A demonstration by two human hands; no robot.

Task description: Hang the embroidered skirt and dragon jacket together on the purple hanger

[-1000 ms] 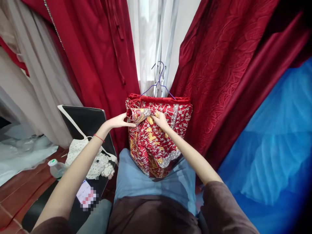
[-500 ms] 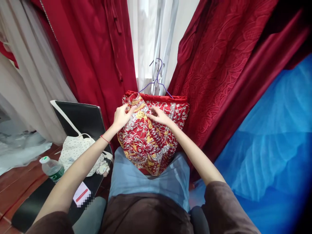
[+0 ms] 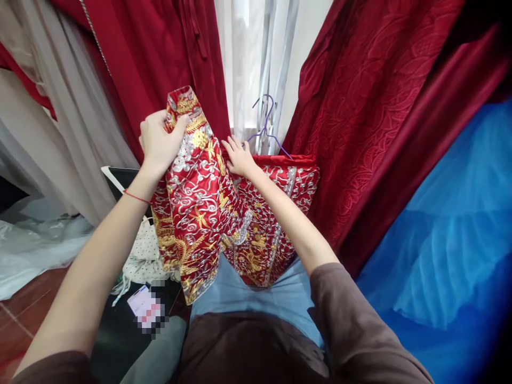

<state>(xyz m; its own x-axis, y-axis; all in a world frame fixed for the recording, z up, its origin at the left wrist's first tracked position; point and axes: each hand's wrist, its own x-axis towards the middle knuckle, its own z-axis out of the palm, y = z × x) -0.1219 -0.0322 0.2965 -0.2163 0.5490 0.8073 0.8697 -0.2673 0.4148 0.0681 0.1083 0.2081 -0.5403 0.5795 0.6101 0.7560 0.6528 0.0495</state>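
Observation:
My left hand is closed on the upper corner of a red embroidered jacket, beside its collar. The jacket, worked in gold and silver thread, is lifted up on the left and hangs down towards my lap. Behind it, a matching red embroidered skirt rests across my legs, its plain red top edge at a purple hanger. My right hand has its fingers stretched out at the jacket's right side, near the hanger's left arm. Whether its fingertips press on cloth is hard to see.
Dark red gowns hang ahead on both sides of white fabric. Blue tulle spreads at the right. At the left are a black chair with a dotted white bag and a pinkish card on it.
My left hand has raised the jacket up and to the left, away from the skirt. My right hand has moved up towards the hanger, and its fingers have spread. The view has shifted slightly.

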